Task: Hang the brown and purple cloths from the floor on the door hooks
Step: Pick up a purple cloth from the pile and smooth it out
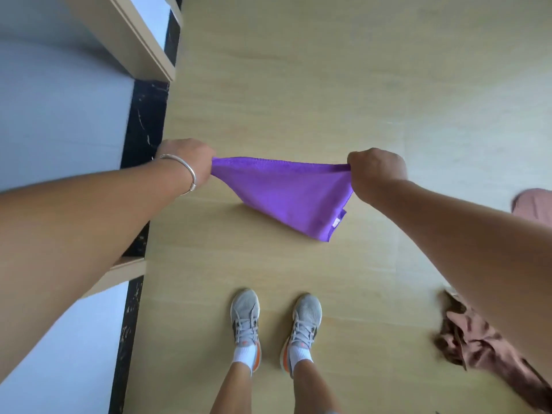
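The purple cloth [286, 192] is held in the air above the wooden floor [298, 85], stretched between both hands. Its upper edge is pulled taut and runs nearly level across the view from left to right, dipping slightly toward the right; this edge forms the long axis. Below that edge the fabric hangs in a triangular shape, tapering to a lowest corner that points down and to the right. A small pale label [336, 223] is seen near that corner.

The left hand [186, 161] is closed in a fist on the left end of the upper edge, with the fabric pinched inside the curled fingers. A silver bangle [185, 171] is worn on the left wrist. The right hand [377, 168] is likewise closed in a fist on the right end of the upper edge, the fabric being gathered inside the grip.

The brown cloth [484, 348] lies crumpled on the floor at the lower right, partly hidden behind the right forearm and well apart from the purple cloth. A pinkish object [534, 204] is cut off by the right edge; what it is cannot be told.

Two grey shoes [276, 321] with white socks are planted on the floor below the purple cloth. A black threshold strip [143, 124] and a pale door frame [140, 40] are located at the left.
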A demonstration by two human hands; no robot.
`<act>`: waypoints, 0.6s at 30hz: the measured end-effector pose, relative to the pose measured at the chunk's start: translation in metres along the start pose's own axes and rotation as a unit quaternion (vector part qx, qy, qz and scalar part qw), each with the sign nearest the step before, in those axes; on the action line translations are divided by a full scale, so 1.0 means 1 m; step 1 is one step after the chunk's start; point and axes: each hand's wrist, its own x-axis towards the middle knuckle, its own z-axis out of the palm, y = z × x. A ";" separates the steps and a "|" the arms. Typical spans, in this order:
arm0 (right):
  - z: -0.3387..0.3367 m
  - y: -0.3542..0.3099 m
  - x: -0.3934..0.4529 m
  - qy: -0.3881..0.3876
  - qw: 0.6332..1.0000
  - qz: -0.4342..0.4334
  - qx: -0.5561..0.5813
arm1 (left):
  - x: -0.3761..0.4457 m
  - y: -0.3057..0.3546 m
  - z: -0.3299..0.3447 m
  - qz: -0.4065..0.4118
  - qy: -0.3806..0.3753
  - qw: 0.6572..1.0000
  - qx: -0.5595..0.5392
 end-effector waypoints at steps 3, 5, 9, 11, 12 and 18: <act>-0.051 0.017 0.017 0.064 0.998 0.012 0.010 | 0.009 -0.014 -0.056 -0.010 0.060 0.998 -0.017; -0.079 0.028 0.024 0.106 0.994 0.018 0.020 | 0.010 -0.022 -0.088 -0.017 0.110 0.993 -0.033; -0.121 0.045 0.032 0.183 0.982 0.021 0.042 | 0.009 -0.038 -0.136 -0.023 0.203 0.976 -0.070; -0.134 0.051 0.033 0.221 0.974 0.023 0.043 | 0.007 -0.045 -0.150 -0.022 0.250 0.963 -0.095; -0.138 0.054 0.033 0.239 0.970 0.024 0.041 | 0.007 -0.048 -0.155 -0.020 0.275 0.955 -0.106; -0.130 0.060 0.015 0.335 0.941 0.001 0.044 | -0.012 -0.049 -0.146 -0.009 0.400 0.902 -0.162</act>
